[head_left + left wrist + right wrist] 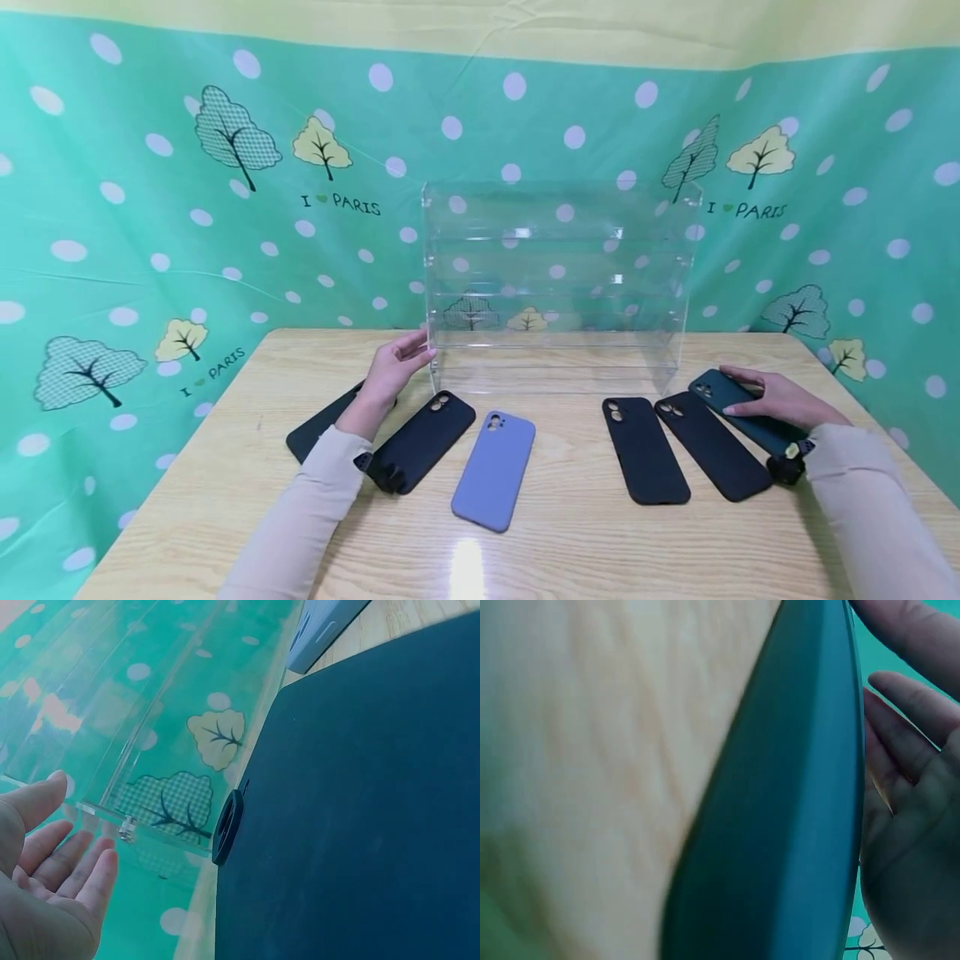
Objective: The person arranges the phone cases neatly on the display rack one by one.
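Gripping the dark green phone case (pixel 765 429) across its long edges with the right hand (pixel 780 400), with thumb and fingers on opposite sides. At the right end of the wooden table (pixel 562 550), just beside two black phone cases (pixel 647 450). With the left hand (pixel 393 367), at the left edge of the clear rack (pixel 562 358), thumb apart from loosely bent fingers (cannot tell if touching). Farther left, near a lavender phone case (pixel 495 471), two more dark cases (pixel 429 435).

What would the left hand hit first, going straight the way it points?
Likely the clear rack, at its left side; the left hand looks close beside it, though contact is unclear.
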A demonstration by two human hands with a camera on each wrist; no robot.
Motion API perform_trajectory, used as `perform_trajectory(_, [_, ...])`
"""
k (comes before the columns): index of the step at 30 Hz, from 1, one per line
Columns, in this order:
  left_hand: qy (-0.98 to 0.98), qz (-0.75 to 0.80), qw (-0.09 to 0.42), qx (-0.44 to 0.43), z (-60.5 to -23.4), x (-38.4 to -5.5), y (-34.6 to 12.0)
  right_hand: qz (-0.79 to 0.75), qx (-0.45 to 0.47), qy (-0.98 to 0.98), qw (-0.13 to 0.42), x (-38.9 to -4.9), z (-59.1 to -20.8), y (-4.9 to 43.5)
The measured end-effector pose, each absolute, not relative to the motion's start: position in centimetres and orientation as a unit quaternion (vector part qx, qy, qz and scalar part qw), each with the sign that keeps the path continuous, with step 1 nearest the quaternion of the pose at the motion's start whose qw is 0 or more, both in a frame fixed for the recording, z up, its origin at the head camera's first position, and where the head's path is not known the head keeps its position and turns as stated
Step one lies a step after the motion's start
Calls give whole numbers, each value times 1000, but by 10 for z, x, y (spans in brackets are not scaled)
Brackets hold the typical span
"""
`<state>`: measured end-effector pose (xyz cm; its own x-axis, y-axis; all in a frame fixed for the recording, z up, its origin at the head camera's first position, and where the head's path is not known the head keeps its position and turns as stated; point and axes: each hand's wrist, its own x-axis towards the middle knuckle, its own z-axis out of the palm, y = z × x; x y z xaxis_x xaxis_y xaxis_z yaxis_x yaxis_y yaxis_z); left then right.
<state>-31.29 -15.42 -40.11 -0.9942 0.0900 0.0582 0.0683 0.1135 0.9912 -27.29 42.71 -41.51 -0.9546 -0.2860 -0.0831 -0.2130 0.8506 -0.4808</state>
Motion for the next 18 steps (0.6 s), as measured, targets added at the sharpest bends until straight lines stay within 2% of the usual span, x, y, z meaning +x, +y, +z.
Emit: perform_trajectory(18, [741,670,10,39,-404,-314,-153,-284,-155,945,48,-270,-418,425])
